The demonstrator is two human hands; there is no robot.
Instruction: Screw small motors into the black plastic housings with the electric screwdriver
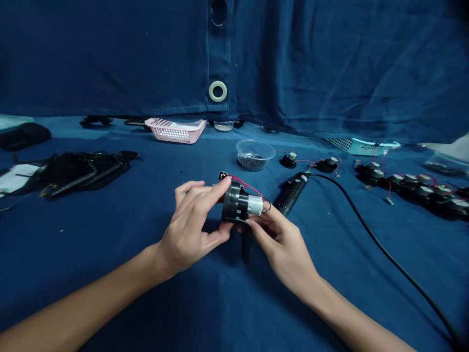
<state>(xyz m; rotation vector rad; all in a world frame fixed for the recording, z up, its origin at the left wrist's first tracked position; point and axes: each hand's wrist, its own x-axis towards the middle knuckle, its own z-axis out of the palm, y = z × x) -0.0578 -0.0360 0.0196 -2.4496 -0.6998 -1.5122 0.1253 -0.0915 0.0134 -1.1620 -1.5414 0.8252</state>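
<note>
Between my two hands, above the blue cloth, is a motor assembly point(238, 201): a round black housing with a silver motor can on its right side and red and black wires. My left hand point(192, 222) grips the housing from the left, index finger on its top and thumb underneath. My right hand point(284, 237) pinches the lower right edge near the motor can; some of its fingers are hidden behind. A dark handle-like piece point(246, 244) hangs below the housing; whether it is joined to it I cannot tell. Just behind my right hand lies a black corded electric screwdriver point(291, 195).
A clear tub of small dark parts point(255, 155) stands behind the hands. Several wired motor units point(421, 188) lie at the right. Black parts in plastic point(91, 171) lie left. A pink basket point(176, 132) and a green basket point(370, 146) sit by the curtain. A black cable point(370, 234) runs right.
</note>
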